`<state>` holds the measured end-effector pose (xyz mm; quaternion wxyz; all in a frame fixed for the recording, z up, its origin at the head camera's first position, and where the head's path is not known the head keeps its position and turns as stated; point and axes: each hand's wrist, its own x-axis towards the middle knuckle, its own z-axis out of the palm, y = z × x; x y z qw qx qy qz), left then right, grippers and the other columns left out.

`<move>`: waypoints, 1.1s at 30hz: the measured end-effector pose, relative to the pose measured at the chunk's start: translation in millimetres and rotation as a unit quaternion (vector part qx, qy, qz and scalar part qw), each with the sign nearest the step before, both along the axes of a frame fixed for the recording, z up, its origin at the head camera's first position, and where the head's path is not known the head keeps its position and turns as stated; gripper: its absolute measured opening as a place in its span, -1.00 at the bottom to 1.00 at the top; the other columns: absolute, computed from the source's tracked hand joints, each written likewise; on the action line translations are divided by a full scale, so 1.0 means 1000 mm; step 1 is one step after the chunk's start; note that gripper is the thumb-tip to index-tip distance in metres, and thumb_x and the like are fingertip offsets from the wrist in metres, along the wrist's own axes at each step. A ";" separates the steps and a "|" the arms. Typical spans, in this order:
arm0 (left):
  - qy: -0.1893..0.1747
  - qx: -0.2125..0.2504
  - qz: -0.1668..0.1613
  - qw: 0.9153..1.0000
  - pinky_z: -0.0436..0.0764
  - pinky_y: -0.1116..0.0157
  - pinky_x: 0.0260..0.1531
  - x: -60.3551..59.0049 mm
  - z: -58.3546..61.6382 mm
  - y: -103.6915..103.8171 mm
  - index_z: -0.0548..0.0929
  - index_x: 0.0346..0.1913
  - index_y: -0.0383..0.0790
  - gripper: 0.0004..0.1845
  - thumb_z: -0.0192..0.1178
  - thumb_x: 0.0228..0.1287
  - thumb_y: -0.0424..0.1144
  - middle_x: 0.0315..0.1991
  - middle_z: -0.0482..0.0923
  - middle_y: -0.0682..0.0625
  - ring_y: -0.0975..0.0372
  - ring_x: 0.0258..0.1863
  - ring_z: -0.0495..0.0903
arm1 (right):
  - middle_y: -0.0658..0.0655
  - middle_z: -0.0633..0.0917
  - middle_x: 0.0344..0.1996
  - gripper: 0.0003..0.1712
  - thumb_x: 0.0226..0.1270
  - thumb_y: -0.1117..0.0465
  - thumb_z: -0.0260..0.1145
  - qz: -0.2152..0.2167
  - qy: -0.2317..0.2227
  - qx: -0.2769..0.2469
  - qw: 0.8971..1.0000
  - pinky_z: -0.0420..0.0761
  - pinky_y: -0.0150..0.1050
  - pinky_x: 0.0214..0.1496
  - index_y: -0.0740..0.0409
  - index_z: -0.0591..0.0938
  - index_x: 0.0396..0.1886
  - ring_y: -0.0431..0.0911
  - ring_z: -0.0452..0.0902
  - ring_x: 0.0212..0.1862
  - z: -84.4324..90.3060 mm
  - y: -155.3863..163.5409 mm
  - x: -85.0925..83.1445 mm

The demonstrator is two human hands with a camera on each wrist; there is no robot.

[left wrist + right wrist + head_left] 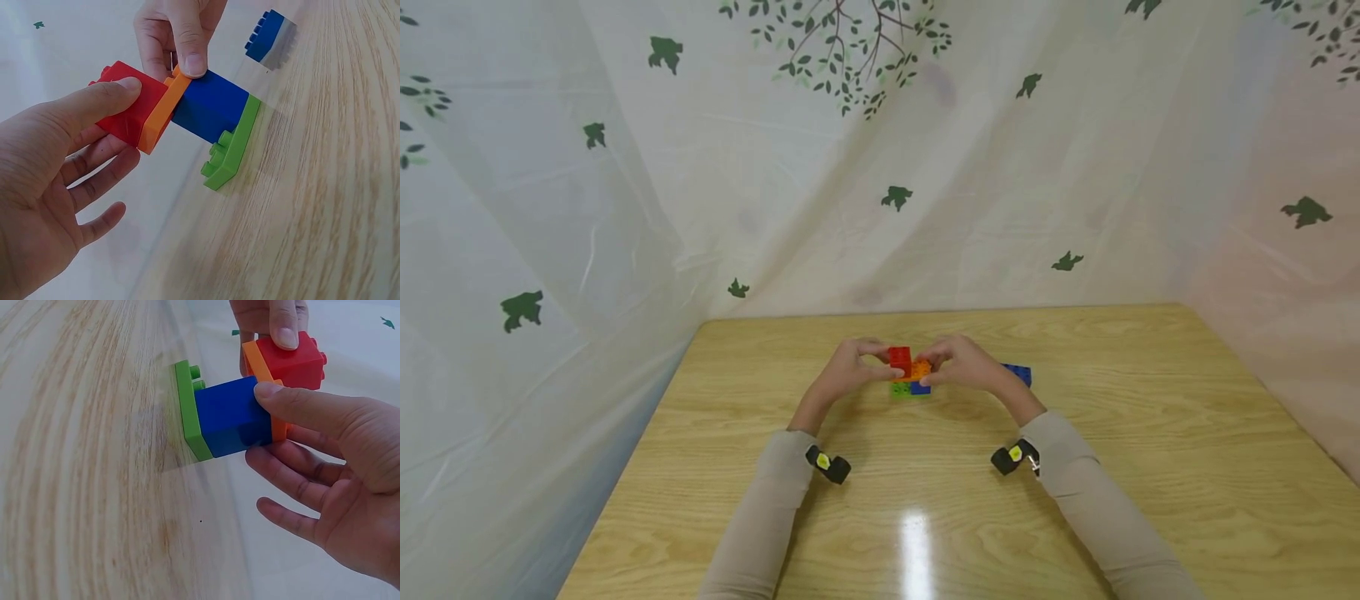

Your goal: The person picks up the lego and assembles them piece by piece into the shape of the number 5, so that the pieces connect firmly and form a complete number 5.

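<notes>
Light wood-grain table (1150, 467), glossy enough to throw a bright glare streak near the front edge. White plastic sheeting (625, 208) printed with green leaves and branches hung on three sides, boxing the whole spot in like a little tent.

Middle of the table: small brick stack (910, 373), standing on the wood. Green flat plate (230, 150) at the bottom, blue brick (209, 106) on that, thin orange plate (159, 115) next, red brick (128, 103) on top.

Left hand (850, 367) pinching the red brick, thumb on one face and fingers curled round the other side. Right hand (962, 362) clamped on the orange plate and blue brick, thumb tip right at the seam. Both wrists low over the table, beige sleeves (1090, 492) with a small black camera strapped on each.

Loose blue brick (1018, 372) lying on the wood just behind the right hand, apart from the stack.
</notes>
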<state>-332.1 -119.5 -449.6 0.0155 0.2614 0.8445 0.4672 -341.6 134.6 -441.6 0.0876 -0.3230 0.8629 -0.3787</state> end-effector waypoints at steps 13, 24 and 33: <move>-0.012 0.003 0.008 1.000 0.53 -0.15 0.18 0.001 0.000 0.002 0.77 0.08 -0.27 -0.59 0.51 0.17 -0.21 -0.04 0.74 -0.15 0.06 -0.03 0.64 | 0.21 0.72 0.01 -0.42 0.25 0.16 0.52 -0.008 -0.013 0.015 1.000 0.66 0.01 0.11 0.27 0.65 0.24 -0.01 0.65 -0.07 0.007 0.006 -0.001; -0.017 -0.005 0.013 1.000 0.59 -0.05 0.13 0.002 0.002 0.000 0.70 0.18 -0.33 -0.48 0.51 0.17 -0.21 0.03 0.71 -0.19 0.00 0.05 0.63 | 0.38 0.69 0.05 -0.45 0.28 0.21 0.49 -0.025 0.014 0.036 0.999 0.64 0.09 0.13 0.33 0.63 0.23 0.18 0.64 0.03 0.022 0.045 -0.005; -0.015 -0.007 0.014 1.000 0.62 0.09 0.08 0.003 0.001 -0.001 0.70 0.19 -0.31 -0.47 0.51 0.17 -0.19 0.04 0.71 -0.16 0.02 0.07 0.63 | 0.39 0.70 0.06 -0.48 0.31 0.20 0.46 -0.046 0.011 0.089 0.995 0.62 0.13 0.14 0.39 0.64 0.19 0.21 0.63 0.06 0.018 0.080 -0.006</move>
